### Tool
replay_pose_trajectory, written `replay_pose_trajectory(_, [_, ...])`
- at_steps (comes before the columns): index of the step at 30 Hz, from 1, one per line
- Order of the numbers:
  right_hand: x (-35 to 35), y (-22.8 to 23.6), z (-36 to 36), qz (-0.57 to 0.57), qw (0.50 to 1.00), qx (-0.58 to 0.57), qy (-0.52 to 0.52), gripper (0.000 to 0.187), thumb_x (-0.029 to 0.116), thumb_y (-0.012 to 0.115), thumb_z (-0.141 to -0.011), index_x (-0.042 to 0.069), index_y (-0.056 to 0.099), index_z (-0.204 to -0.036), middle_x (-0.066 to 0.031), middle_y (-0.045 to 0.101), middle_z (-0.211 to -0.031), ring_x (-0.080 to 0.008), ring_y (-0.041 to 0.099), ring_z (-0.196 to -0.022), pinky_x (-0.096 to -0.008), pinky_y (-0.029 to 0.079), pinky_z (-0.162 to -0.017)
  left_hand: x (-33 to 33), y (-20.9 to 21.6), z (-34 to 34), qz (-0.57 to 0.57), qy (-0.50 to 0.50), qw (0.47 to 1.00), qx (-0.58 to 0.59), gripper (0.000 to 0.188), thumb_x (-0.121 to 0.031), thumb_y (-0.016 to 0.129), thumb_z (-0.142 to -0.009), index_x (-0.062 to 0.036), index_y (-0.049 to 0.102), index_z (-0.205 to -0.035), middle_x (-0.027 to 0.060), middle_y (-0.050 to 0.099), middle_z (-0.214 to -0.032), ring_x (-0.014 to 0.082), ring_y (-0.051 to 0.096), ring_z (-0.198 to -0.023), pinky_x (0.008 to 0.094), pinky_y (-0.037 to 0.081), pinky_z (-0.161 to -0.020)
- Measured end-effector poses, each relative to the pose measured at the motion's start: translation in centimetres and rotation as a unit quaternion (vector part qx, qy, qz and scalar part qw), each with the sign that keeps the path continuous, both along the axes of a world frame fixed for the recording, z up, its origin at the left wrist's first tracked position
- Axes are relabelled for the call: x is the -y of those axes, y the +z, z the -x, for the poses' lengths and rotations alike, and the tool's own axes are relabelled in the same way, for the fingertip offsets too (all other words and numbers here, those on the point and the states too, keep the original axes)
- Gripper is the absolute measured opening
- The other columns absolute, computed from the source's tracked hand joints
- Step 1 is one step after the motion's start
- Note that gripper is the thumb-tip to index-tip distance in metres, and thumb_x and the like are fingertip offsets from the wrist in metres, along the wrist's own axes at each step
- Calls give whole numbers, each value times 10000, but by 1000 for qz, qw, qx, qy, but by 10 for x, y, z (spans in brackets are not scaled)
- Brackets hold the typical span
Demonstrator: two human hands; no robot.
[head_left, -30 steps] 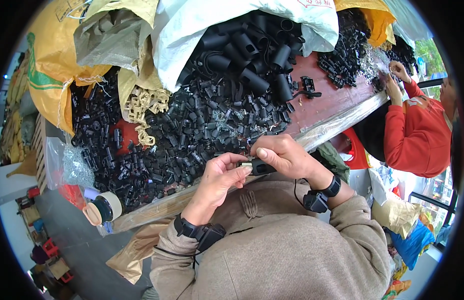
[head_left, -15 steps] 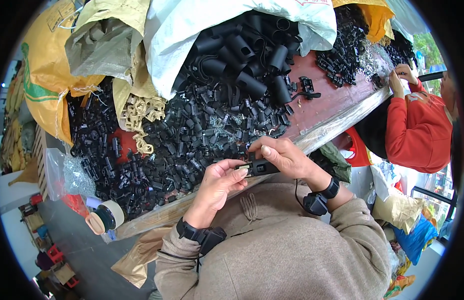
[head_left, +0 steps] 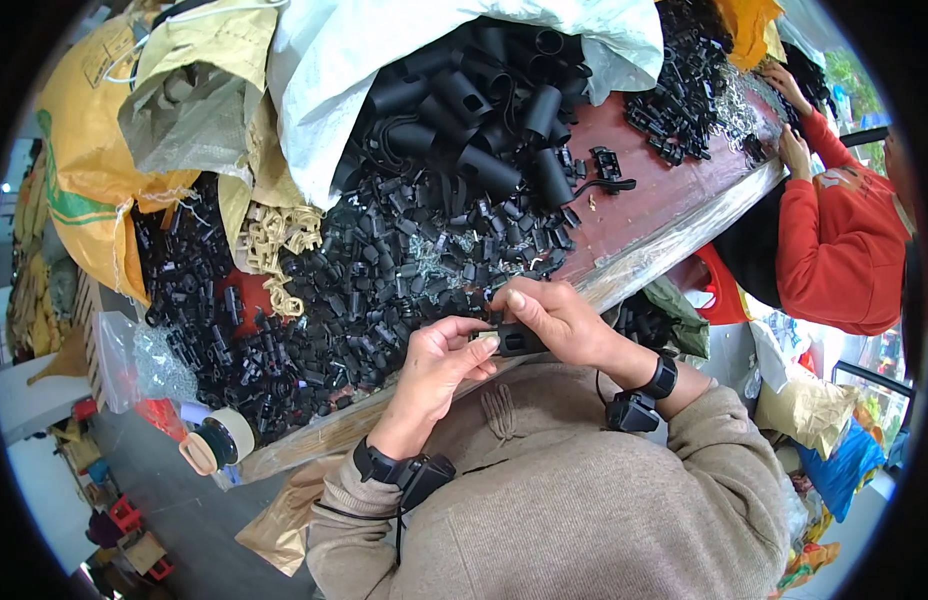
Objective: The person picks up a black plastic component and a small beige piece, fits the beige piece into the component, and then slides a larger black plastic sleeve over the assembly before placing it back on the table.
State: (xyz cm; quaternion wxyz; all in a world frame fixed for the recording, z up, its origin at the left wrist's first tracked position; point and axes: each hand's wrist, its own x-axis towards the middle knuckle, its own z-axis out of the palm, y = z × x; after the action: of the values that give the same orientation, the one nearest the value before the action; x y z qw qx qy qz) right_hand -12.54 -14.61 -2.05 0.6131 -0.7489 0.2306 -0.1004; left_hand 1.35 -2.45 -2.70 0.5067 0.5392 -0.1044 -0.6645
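Over the table's near edge, my two hands meet at a short black plastic tube (head_left: 522, 340) with a cut-out in its side. My right hand (head_left: 564, 320) is closed round the tube, thumb on top. At the tube's left end my left hand (head_left: 446, 362) pinches a small pale piece (head_left: 491, 338) between thumb and fingers; its exact kind is too small to make out. Beyond my fingers lies a wide heap of small black plastic parts (head_left: 384, 270), with thin silvery bits (head_left: 429, 262) among them.
A white sack (head_left: 314, 100) spills black tubes (head_left: 489, 172) onto the red tabletop (head_left: 634, 220). Beige clips (head_left: 274, 240) lie beside yellow sacks (head_left: 94, 170). At left stands a spool (head_left: 224, 440). On the right, a person in a red top (head_left: 844, 240) handles parts at the table.
My hands keep nearly the same hold, with the tube turned slightly. The view has shifted a little. The co-worker's one hand has reached farther away over the table.
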Motion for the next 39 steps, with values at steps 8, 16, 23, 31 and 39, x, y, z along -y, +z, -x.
replay_pose_trajectory(8, [-10, -8, 7, -41, 997, 16, -67, 402, 337, 317, -914, -9, 519, -888, -46, 496, -702, -116, 468, -683, -248, 393, -649, 4, 6, 12, 4, 5, 1000, 24, 278, -105, 599, -779, 46, 525, -1000, 67, 582, -760, 138, 602, -638, 186, 482, -535])
replay_pose_trajectory(16, [-1, -14, 7, -115, 991, 35, -65, 428, 374, 307, -909, -1, 512, -912, -45, 491, -716, -115, 471, -692, -250, 395, -657, -1, 6, 25, 77, 0, 994, 71, 493, -33, 583, -775, 47, 355, -1205, 87, 555, -949, 156, 590, -811, 226, 487, -689])
replay_pose_trajectory(23, [-1, -12, 4, -119, 989, 57, -67, 454, 403, 296, -905, 0, 502, -952, -30, 485, -763, -98, 456, -735, -232, 380, -687, 2, -2, 18, 108, -10, 992, 71, 607, 17, 568, -773, 17, 242, -1286, 85, 519, -1047, 118, 529, -913, 235, 434, -805])
replay_pose_trajectory(31, [-7, -13, 4, -88, 986, 97, -103, 406, 347, 309, -911, -2, 517, -927, -76, 497, -784, -152, 496, -728, -275, 411, -678, 3, -1, 23, 138, 34, 987, 74, 596, 20, 583, -756, 10, 282, -1270, 79, 520, -1027, 119, 550, -860, 241, 472, -754])
replay_pose_trajectory(39, [-8, -8, 6, -1, 986, 137, -90, 345, 310, 371, -896, -3, 509, -940, -109, 530, -801, -208, 535, -739, -289, 422, -672, 2, 0, 19, 121, 33, 991, 51, 417, -79, 529, -820, 25, 376, -1195, 93, 536, -995, 131, 577, -804, 251, 493, -713])
